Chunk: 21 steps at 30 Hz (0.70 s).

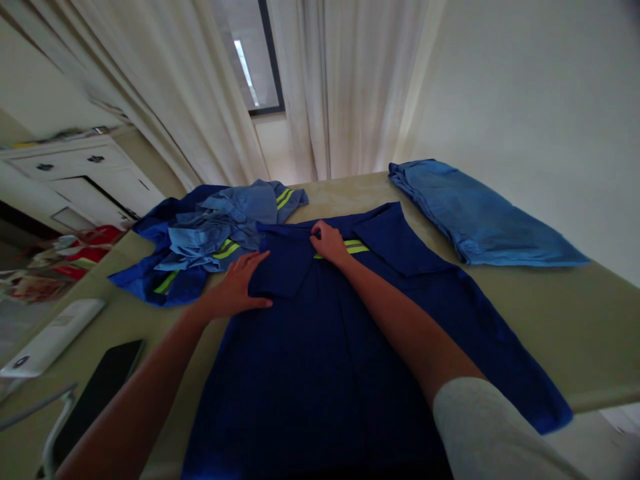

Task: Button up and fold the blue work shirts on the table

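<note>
A dark blue work shirt (pixel 310 373) with a yellow-green striped band lies spread over the table in front of me. One short, wide flap of it, which looks like a sleeve, is folded inward at the left. My left hand (pixel 240 287) rests at that flap's outer edge, thumb and fingers spread apart. Near the shirt's far edge, my right hand (pixel 328 241) has its fingers closed in a pinch on the cloth, just beside the band. The exact fold between those fingertips is hidden.
Crumpled blue garments (pixel 225 220) with yellow-green bands are heaped at the back left. A folded lighter blue garment (pixel 490 213) lies at the back right. On the left are a white device (pixel 55 337) and a black phone-like slab (pixel 100 393). Curtains (pixel 350 87) hang behind the table.
</note>
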Available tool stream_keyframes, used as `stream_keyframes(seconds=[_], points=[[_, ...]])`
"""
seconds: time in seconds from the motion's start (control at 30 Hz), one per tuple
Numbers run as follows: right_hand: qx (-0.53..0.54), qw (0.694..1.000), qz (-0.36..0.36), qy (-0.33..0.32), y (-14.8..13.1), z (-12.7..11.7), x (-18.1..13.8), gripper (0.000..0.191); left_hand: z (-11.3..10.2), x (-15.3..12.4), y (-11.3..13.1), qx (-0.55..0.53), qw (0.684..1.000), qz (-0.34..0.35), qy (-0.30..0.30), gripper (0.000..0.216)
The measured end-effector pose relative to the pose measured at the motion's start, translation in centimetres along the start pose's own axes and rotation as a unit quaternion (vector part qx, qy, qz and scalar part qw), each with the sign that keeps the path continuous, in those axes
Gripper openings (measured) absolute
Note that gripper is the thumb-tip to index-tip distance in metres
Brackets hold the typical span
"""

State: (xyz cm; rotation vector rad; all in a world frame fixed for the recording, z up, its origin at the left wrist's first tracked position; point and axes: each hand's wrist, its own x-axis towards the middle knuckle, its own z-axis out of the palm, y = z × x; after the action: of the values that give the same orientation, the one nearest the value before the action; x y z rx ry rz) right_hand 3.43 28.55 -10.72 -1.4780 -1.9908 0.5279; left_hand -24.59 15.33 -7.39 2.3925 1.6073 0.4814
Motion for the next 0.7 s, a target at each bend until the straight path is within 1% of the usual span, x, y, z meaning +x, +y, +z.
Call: stream_keyframes(seconds=[0.07, 0.13, 0.17, 0.23, 0.3, 0.4, 0.5, 0.57, 0.6, 0.67, 0.7], points=[[-0.003, 1.0, -0.001, 0.001, 0.0, 0.1, 0.0, 0.022, 0.0, -2.8, 1.1, 0.028, 1.0, 0.009, -0.008, 0.089], [-0.002, 1.0, -0.009, 0.001, -0.1, 0.1, -0.2, 0.023, 0.2, -4.4, 1.6, 0.04, 0.999, -0.017, 0.026, 0.067], [0.0, 1.0, -0.017, -0.001, -0.2, 0.1, -0.3, 0.023, 0.4, -4.8, 1.6, 0.042, 0.997, -0.045, 0.055, 0.06], [0.001, 0.999, -0.035, -0.008, -0.4, 0.0, -0.6, 0.023, 0.8, -5.1, 1.5, 0.035, 0.984, -0.128, 0.12, 0.054], [-0.005, 0.998, -0.052, -0.02, -0.6, -0.1, -0.9, 0.022, 1.1, -5.0, 1.3, 0.02, 0.967, -0.195, 0.163, 0.05], [-0.018, 0.998, -0.059, -0.025, -0.8, -0.1, -1.2, 0.021, 1.4, -4.8, 0.9, -0.012, 0.957, -0.23, 0.175, 0.047], [-0.019, 0.998, -0.062, -0.027, -0.8, -0.1, -1.3, 0.021, 1.5, -4.9, 0.1, -0.073, 0.943, -0.267, 0.186, 0.043], [-0.023, 0.997, -0.07, -0.032, -0.8, 0.0, -1.4, 0.022, 1.5, -5.1, -0.4, -0.106, 0.938, -0.261, 0.201, 0.038], [-0.026, 0.996, -0.072, -0.034, -0.9, 0.0, -1.4, 0.021, 1.6, -5.2, -0.6, -0.105, 0.943, -0.238, 0.209, 0.036], [-0.03, 0.997, -0.069, -0.034, -1.0, 0.0, -1.5, 0.021, 1.6, -5.3, -0.8, -0.062, 0.96, -0.168, 0.213, 0.03], [-0.031, 0.997, -0.067, -0.032, -1.1, 0.0, -1.5, 0.02, 1.6, -5.5, -0.9, -0.033, 0.969, -0.131, 0.205, 0.029]])
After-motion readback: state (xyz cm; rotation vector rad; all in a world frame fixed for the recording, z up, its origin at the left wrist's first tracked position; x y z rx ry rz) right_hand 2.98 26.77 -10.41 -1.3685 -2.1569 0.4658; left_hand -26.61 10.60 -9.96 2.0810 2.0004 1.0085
